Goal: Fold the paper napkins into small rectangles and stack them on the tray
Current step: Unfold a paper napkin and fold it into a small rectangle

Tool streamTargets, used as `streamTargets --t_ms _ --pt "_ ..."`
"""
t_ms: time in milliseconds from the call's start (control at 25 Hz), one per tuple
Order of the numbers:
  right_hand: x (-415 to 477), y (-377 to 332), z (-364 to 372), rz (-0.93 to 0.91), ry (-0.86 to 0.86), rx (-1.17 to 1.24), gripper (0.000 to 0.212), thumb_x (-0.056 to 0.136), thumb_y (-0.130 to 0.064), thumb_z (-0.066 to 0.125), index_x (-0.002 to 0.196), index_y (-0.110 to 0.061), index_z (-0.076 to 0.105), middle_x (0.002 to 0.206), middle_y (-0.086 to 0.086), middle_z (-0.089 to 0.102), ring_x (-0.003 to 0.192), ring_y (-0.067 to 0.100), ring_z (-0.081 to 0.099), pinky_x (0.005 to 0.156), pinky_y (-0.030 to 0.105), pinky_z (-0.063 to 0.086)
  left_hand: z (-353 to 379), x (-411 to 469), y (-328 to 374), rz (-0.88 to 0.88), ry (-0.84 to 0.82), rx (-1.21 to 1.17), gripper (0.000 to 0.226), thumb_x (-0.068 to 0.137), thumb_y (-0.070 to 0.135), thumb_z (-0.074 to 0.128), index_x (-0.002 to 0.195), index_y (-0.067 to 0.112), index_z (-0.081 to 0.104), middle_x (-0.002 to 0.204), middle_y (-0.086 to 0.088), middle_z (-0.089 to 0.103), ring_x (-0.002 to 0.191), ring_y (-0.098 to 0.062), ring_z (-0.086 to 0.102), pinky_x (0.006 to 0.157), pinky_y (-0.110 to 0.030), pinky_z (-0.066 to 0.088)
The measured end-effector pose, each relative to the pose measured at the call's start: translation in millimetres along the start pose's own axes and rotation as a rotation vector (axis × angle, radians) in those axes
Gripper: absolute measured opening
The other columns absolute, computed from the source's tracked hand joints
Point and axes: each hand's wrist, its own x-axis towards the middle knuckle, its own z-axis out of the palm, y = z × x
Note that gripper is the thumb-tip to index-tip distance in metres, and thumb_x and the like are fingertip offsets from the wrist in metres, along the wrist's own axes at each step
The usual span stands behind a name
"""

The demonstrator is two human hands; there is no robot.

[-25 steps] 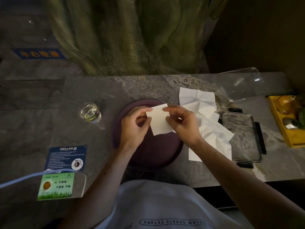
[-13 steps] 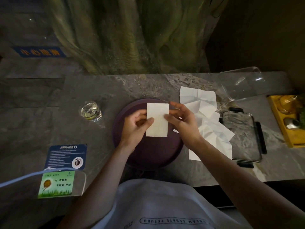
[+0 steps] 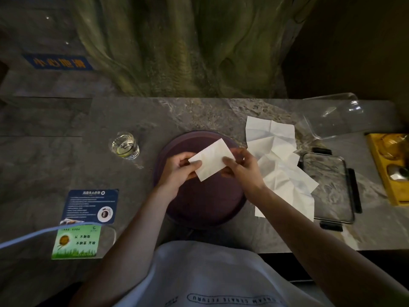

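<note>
Left hand [image 3: 177, 171]: over left part of tray, fingers [image 3: 195, 166] pinched shut on left end of folded napkin, thumb on top.
Right hand [image 3: 243, 171]: over right part of tray, thumb and fingers closed on right end of same napkin.
Folded napkin [image 3: 211, 162]: white, small rectangle, tilted, far corner pointing up-right; held between both hands just above tray, whether touching tray cannot tell.
Tray [image 3: 199, 207]: round, dark purple, on table centre, directly in front of person; no napkin lying on visible part.
Unfolded napkins [image 3: 281, 165]: loose creased white sheets, overlapping, on table just right of tray; far sheet near tray rim, near sheets reaching toward table's front edge; partly hidden by right forearm.
Table [image 3: 66, 151]: dark grey stone-look top.
Glass [image 3: 126, 147]: clear, short, upright, liquid inside, left of tray, apart from it.
Clear lid [image 3: 327, 187]: flat, rectangular, black clips on sides, right of unfolded napkins, edge touching or under them.
Clear container [image 3: 332, 116]: transparent, far right of table, behind lid.
Yellow tray [image 3: 380, 169]: at right edge, cut off by frame, contents unclear.
Blue card [image 3: 90, 206]: flat, front left of table.
Green card [image 3: 76, 242]: just below blue card, in clear stand.
White shirt [image 3: 210, 273]: bottom centre, printed text.
</note>
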Motion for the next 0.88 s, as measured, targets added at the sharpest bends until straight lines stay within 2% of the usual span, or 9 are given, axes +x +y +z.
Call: streamTargets --t_ms 120,240,320,400,480,600,720,800,880 --pt "19 6 0 0.067 -0.005 -0.137 0.003 0.092 -0.018 0.063 0.094 -0.016 0.062 0.093 0.004 0.067 0.068 0.015 0.069 0.057 0.027 0.059 -3 14 2 -0.042 0.017 0.029 0.023 0.085 -0.001 0.065 0.101 0.015 0.065 0.088 0.001 0.067 0.080 -0.010 0.064 0.062 -0.019 0.055" --pt "40 13 2 0.117 -0.009 -0.206 0.014 0.092 -0.013 0.063 0.081 -0.021 0.058 0.087 0.003 0.064 0.051 0.006 0.067 0.052 0.024 0.058 -4 35 -1 -0.081 0.084 0.008 0.025 0.083 0.001 0.069 0.102 0.017 0.066 0.089 0.001 0.068 0.081 -0.011 0.065 0.071 -0.026 0.057" --pt "56 15 5 0.160 0.014 -0.178 0.013 0.092 -0.011 0.063 0.081 -0.018 0.058 0.081 0.001 0.063 0.047 0.004 0.064 0.049 0.022 0.056 -6 50 -3 -0.123 0.166 0.007 0.024 0.082 0.004 0.070 0.102 0.015 0.065 0.089 0.000 0.069 0.079 -0.011 0.065 0.072 -0.026 0.055" --pt "69 18 8 0.231 0.051 -0.129 0.002 0.091 -0.011 0.063 0.090 -0.011 0.063 0.078 0.002 0.061 0.050 0.010 0.062 0.050 0.023 0.056 -7 63 -7 -0.168 0.209 0.026 0.025 0.082 0.004 0.069 0.106 0.012 0.065 0.089 -0.001 0.068 0.080 -0.011 0.064 0.071 -0.023 0.054" --pt "80 22 11 0.286 0.067 -0.102 0.012 0.092 -0.010 0.062 0.102 -0.006 0.064 0.077 0.002 0.060 0.059 0.013 0.061 0.054 0.025 0.057 -6 74 -9 -0.173 0.212 0.016 0.025 0.083 -0.002 0.066 0.107 0.007 0.065 0.084 -0.001 0.066 0.078 -0.010 0.063 0.067 -0.019 0.055" --pt "99 28 16 0.321 0.052 -0.119 0.013 0.093 -0.010 0.059 0.105 -0.009 0.063 0.082 0.002 0.060 0.070 0.012 0.062 0.062 0.030 0.059 -7 90 -10 -0.166 0.240 0.036 0.027 0.083 -0.007 0.064 0.107 0.004 0.065 0.082 -0.001 0.064 0.074 -0.009 0.062 0.059 -0.014 0.054" --pt "120 31 21 0.357 0.057 -0.213 0.006 0.092 -0.011 0.059 0.093 -0.011 0.065 0.076 0.001 0.055 0.068 0.011 0.057 0.061 0.030 0.057 -12 110 -13 -0.169 0.296 0.101 0.024 0.081 -0.005 0.067 0.102 0.007 0.067 0.084 -0.003 0.065 0.072 -0.009 0.063 0.054 -0.012 0.053" --pt "136 35 23 0.337 0.057 -0.299 0.014 0.091 -0.010 0.060 0.079 -0.016 0.063 0.068 0.000 0.053 0.063 0.010 0.053 0.054 0.025 0.053 -15 126 -16 -0.176 0.319 0.154 0.024 0.079 -0.004 0.070 0.101 0.004 0.068 0.088 -0.007 0.067 0.073 -0.011 0.064 0.055 -0.014 0.053" --pt "150 40 24 0.309 0.049 -0.385 0.010 0.090 -0.008 0.060 0.084 -0.010 0.068 0.063 0.001 0.055 0.057 0.011 0.052 0.050 0.024 0.050 -19 141 -19 -0.187 0.324 0.207 0.022 0.077 -0.001 0.072 0.098 0.005 0.069 0.092 -0.010 0.069 0.077 -0.017 0.067 0.063 -0.022 0.057"
